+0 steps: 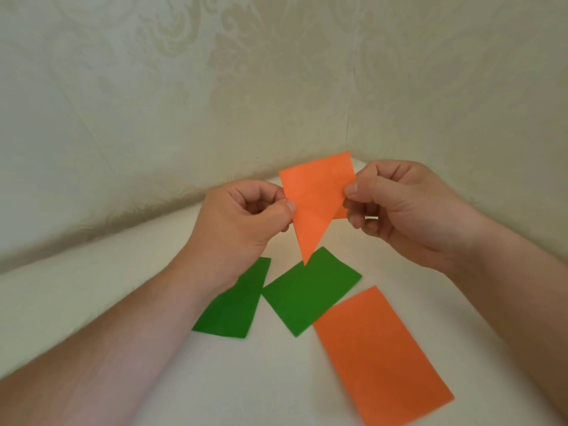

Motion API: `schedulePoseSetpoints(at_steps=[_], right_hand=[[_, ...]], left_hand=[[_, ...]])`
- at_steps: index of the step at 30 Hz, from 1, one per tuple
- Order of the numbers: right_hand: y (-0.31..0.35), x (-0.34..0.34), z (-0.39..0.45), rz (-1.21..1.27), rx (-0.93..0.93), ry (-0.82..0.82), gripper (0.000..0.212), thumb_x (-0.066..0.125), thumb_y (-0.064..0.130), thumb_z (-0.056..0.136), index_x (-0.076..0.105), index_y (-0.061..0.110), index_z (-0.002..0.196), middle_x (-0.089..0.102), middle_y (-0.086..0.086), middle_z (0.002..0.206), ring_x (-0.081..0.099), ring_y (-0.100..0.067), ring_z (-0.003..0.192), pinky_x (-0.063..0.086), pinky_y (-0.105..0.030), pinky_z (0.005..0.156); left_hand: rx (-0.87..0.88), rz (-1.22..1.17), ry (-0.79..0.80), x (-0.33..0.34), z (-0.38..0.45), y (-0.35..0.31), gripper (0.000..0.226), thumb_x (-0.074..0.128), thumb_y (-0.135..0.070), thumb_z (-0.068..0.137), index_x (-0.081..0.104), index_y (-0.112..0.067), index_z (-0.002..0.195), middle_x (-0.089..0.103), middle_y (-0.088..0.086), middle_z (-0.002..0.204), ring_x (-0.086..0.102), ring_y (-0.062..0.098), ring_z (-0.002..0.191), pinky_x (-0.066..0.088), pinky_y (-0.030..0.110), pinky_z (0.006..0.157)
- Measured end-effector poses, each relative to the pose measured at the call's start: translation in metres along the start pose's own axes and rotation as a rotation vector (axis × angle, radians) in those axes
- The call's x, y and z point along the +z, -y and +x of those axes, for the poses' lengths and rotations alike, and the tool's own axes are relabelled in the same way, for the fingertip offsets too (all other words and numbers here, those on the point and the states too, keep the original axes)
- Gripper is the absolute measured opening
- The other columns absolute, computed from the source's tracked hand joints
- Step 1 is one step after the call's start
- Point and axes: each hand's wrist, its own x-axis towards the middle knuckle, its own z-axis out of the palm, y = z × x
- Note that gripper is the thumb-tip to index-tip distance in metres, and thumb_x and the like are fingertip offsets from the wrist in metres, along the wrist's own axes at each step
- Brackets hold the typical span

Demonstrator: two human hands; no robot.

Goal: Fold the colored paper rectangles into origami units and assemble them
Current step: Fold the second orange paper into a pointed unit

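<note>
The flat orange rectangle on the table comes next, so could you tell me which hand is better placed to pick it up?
Probably the right hand: the flat orange rectangle lies below it, while two green papers lie under the left hand. Both hands now pinch the folded orange piece.

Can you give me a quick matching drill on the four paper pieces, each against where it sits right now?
Things:
1. folded orange paper piece
2. flat orange paper rectangle
3. green paper rectangle partly under the left forearm
4. green paper rectangle in the middle

Places:
A. lying nearest the right forearm
B. below the folded piece's point
C. pinched by left hand and right hand
D. leftmost on the surface

Pairs: 1-C, 2-A, 3-D, 4-B
</note>
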Motion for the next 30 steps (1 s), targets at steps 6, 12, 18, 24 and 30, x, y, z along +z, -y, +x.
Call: schedulePoseSetpoints(at_steps=[6, 12, 18, 24, 30], right_hand=[[-0.003, -0.001, 0.001, -0.037, -0.033, 0.034, 0.021, 0.071, 0.013, 0.091, 0.066, 0.023, 0.073, 0.065, -0.002, 0.077, 0.057, -0.015, 0.061, 0.038, -0.025, 0.055], [-0.008, -0.002, 0.002, -0.063, -0.098, 0.016, 0.014, 0.072, 0.016, 0.092, 0.07, 0.022, 0.08, 0.054, -0.005, 0.062, 0.047, -0.018, 0.054, 0.038, -0.033, 0.06], [-0.011, 0.001, 0.002, -0.119, -0.146, 0.076, 0.007, 0.07, 0.02, 0.094, 0.074, 0.023, 0.09, 0.065, -0.005, 0.068, 0.055, -0.02, 0.056, 0.04, -0.036, 0.063], [-0.012, 0.0, 0.001, -0.084, -0.11, 0.077, 0.015, 0.073, 0.027, 0.084, 0.075, 0.02, 0.097, 0.075, -0.008, 0.083, 0.064, -0.022, 0.06, 0.043, -0.031, 0.059], [-0.011, 0.003, 0.0, -0.009, -0.116, 0.074, 0.017, 0.076, 0.016, 0.073, 0.075, 0.018, 0.09, 0.079, -0.011, 0.092, 0.072, -0.021, 0.065, 0.048, -0.027, 0.06]], left_hand=[[-0.006, 0.05, -0.001, -0.002, 0.0, 0.001, 0.013, 0.07, -0.022, 0.077, 0.07, -0.019, 0.064, 0.065, 0.003, 0.061, 0.054, 0.015, 0.061, 0.044, 0.026, 0.062], [0.092, 0.196, -0.015, -0.007, -0.001, 0.0, 0.024, 0.078, -0.011, 0.086, 0.068, -0.02, 0.067, 0.059, -0.009, 0.059, 0.047, 0.005, 0.055, 0.039, 0.017, 0.055], [0.278, 0.362, -0.059, -0.01, -0.002, 0.002, 0.02, 0.079, -0.011, 0.085, 0.073, -0.026, 0.073, 0.068, -0.009, 0.069, 0.061, 0.006, 0.064, 0.048, 0.017, 0.064], [0.49, 0.533, -0.08, -0.016, 0.0, 0.002, 0.011, 0.079, -0.01, 0.085, 0.079, -0.02, 0.081, 0.069, -0.01, 0.07, 0.066, 0.013, 0.068, 0.047, 0.015, 0.067], [0.476, 0.456, -0.13, -0.019, 0.001, 0.004, 0.02, 0.078, -0.014, 0.088, 0.078, -0.031, 0.098, 0.072, -0.012, 0.074, 0.07, 0.016, 0.069, 0.057, 0.03, 0.069]])
